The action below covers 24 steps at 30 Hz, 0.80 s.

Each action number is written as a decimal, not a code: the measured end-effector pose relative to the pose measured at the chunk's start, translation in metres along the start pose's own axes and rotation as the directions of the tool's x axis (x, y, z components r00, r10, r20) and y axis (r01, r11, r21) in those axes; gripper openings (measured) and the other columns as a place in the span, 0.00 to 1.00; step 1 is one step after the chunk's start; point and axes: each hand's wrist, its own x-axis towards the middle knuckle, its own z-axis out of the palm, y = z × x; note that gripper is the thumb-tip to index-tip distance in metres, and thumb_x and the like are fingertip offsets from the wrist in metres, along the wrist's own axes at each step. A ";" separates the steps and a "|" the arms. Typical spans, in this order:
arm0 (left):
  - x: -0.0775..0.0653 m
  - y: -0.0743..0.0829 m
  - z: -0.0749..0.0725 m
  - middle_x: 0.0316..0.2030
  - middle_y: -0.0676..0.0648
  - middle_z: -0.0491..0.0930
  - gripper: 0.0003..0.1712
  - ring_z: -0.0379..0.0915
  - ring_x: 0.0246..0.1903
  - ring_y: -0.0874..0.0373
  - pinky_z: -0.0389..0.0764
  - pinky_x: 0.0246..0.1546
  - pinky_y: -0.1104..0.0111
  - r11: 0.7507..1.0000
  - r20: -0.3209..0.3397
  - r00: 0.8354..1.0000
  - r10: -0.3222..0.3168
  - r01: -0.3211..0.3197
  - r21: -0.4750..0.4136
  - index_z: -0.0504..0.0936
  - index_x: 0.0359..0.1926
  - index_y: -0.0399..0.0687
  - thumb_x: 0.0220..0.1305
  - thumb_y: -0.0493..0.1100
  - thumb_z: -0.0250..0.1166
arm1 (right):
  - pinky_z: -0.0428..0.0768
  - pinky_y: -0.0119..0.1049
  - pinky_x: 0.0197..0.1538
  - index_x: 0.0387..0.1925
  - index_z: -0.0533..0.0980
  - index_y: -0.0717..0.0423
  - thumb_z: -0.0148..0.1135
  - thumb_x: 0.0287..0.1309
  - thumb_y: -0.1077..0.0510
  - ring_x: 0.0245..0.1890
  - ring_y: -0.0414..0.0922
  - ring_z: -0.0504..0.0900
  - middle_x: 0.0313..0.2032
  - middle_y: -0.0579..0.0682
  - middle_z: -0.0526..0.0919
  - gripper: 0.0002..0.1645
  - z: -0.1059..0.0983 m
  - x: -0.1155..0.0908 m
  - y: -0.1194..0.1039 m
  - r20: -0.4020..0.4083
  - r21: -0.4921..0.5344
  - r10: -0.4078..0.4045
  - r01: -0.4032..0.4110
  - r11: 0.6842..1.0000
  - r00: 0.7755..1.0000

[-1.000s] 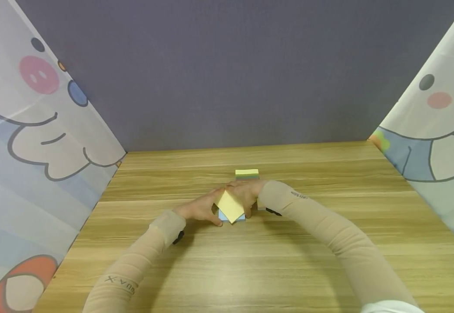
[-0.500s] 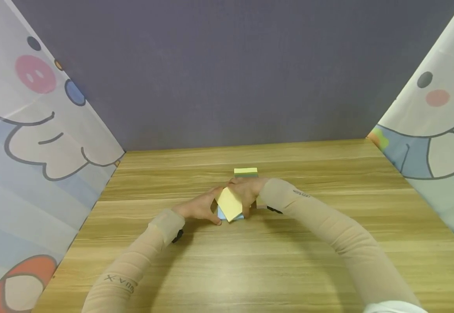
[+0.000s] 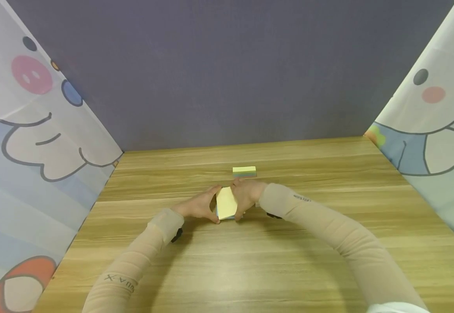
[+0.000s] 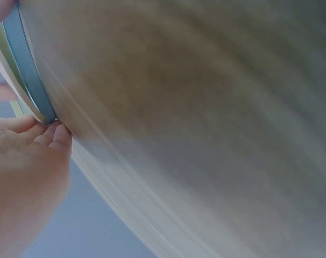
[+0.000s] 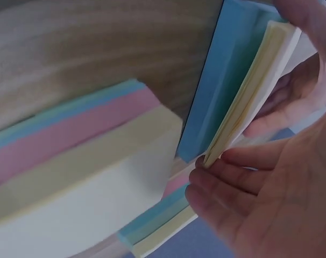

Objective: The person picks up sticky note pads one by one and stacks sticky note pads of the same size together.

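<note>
A yellow sticky note pad (image 3: 225,203) lies on a blue sticky note pad (image 5: 214,94), its edges roughly in line with the lower one in the head view. My right hand (image 3: 245,194) grips the yellow pad by its right side, thumb at the near edge and fingers at the far edge. On the left side, my left hand (image 3: 198,205) holds the pads between thumb and fingers. In the left wrist view, the fingertips of that hand (image 4: 31,156) bend around a corner of the blue pad. A green layer shows between blue and yellow.
Behind the hands stands a stack of coloured note pads (image 3: 244,171), yellow on top. Another stack (image 5: 98,156), with green, blue, pink and yellow layers, sits close to my right hand, mostly hidden by the wrist in the head view. The wooden table (image 3: 227,269) meets a dark back panel (image 3: 227,78).
The yellow pad has turned from a diamond-like angle to nearly square over the blue pad. My right hand has shifted slightly left with it; the left hand has barely moved.
</note>
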 end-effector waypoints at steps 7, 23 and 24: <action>0.002 -0.002 0.000 0.71 0.40 0.33 0.67 0.31 0.70 0.44 0.46 0.66 0.47 1.000 -0.002 1.000 -0.001 0.002 0.011 0.36 0.71 0.40 0.42 0.51 0.73 | 0.53 0.43 0.69 0.66 0.53 0.66 0.64 0.34 0.27 0.69 0.52 0.52 0.67 0.57 0.56 0.67 0.004 0.001 -0.003 -0.023 -0.028 0.013 -0.014 1.000 1.000; 0.000 -0.001 -0.003 0.71 0.39 0.32 0.66 0.29 0.70 0.43 0.44 0.67 0.47 1.000 0.013 1.000 0.025 -0.025 -0.014 0.35 0.70 0.38 0.42 0.47 0.74 | 0.55 0.42 0.69 0.65 0.55 0.66 0.63 0.34 0.27 0.66 0.51 0.56 0.64 0.57 0.60 0.66 0.008 -0.003 -0.008 -0.087 -0.044 0.019 -0.023 0.999 0.996; 0.000 -0.001 -0.003 0.71 0.39 0.32 0.66 0.29 0.70 0.43 0.44 0.67 0.46 1.000 0.015 1.000 0.024 -0.024 -0.018 0.35 0.70 0.38 0.42 0.47 0.74 | 0.55 0.42 0.69 0.65 0.55 0.67 0.64 0.34 0.27 0.66 0.51 0.57 0.64 0.57 0.61 0.66 0.008 -0.004 -0.008 -0.095 -0.038 0.018 -0.022 0.999 0.995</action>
